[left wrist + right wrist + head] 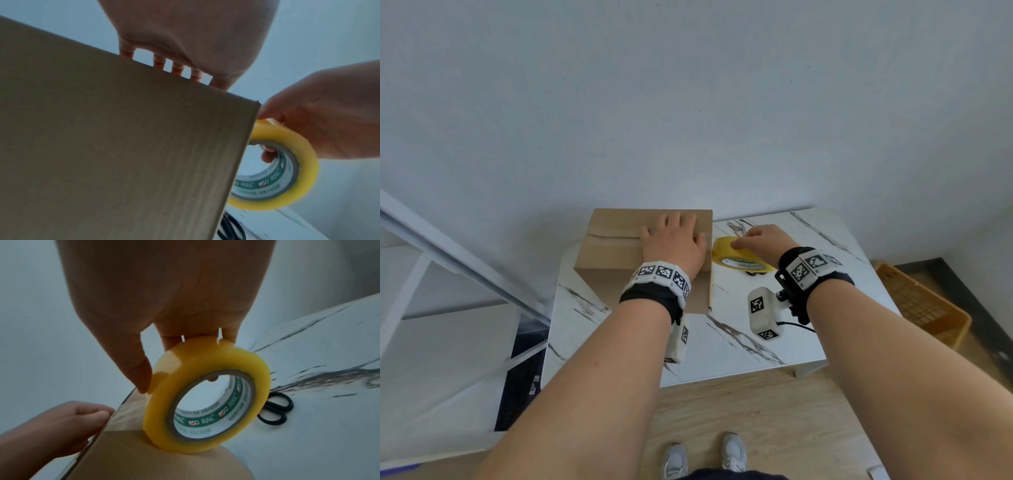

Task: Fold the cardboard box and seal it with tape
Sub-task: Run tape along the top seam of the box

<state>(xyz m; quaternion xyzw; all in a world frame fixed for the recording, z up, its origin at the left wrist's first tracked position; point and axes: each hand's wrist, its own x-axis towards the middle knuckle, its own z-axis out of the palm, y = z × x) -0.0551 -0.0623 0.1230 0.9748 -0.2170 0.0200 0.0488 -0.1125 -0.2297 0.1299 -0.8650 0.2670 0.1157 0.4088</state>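
Observation:
A brown cardboard box stands on the marble-patterned table, its top flaps folded shut with a seam across. My left hand lies flat on the box top, fingers spread and straight; its fingers reach over the box edge. My right hand grips a yellow tape roll just right of the box. In the right wrist view the thumb presses the tape roll from outside and a fingertip shows inside the core. The tape roll sits against the box's right edge.
Black-handled scissors lie on the table behind the tape. An orange crate sits on the floor at the right. A white shelf frame stands on the left. A white wall rises right behind the table.

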